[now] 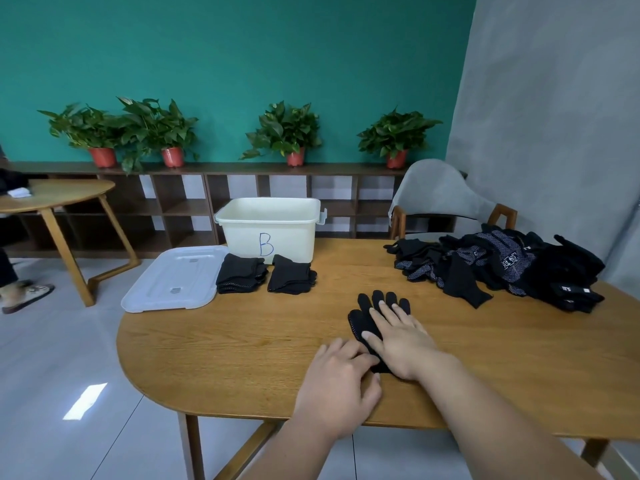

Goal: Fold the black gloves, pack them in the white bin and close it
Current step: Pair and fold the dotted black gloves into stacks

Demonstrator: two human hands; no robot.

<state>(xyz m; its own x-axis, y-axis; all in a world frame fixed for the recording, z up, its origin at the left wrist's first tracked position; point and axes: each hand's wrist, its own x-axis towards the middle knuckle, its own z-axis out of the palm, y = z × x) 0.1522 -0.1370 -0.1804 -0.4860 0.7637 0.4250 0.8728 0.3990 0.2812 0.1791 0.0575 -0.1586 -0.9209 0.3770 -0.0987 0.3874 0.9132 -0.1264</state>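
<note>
Nearest the camera, the left hand (341, 372) sits on the light brown oval wooden table (242, 341) with its fingers a bit bent and the tips right at the cuff end of a single black knit glove (360, 322). Honestly can't tell if it's pinching the cuff or just pressing on it. The right hand (401, 341) is spread flat, palm down on top of that same glove, fingers straight and not gripping anything. The glove lies flat near the front middle of the table, its fingers poking out past the right hand's fingertips and pointing away. Further back on the left are two neat folded stacks of black gloves (266, 277) side by side, with the flat white plastic lid (173, 284) just beside them at the table's left edge. Right behind the stacks is the white plastic bin (268, 230), open on top, with a blue "B" written on its front. Over on the right is a messy pile of unfolded black dotted gloves (502, 268). Behind the table there's a grey upholstered chair (440, 195), then a dark wooden shelf unit (194, 192) with four potted green plants (284, 133) against a teal wall (242, 46).
</note>
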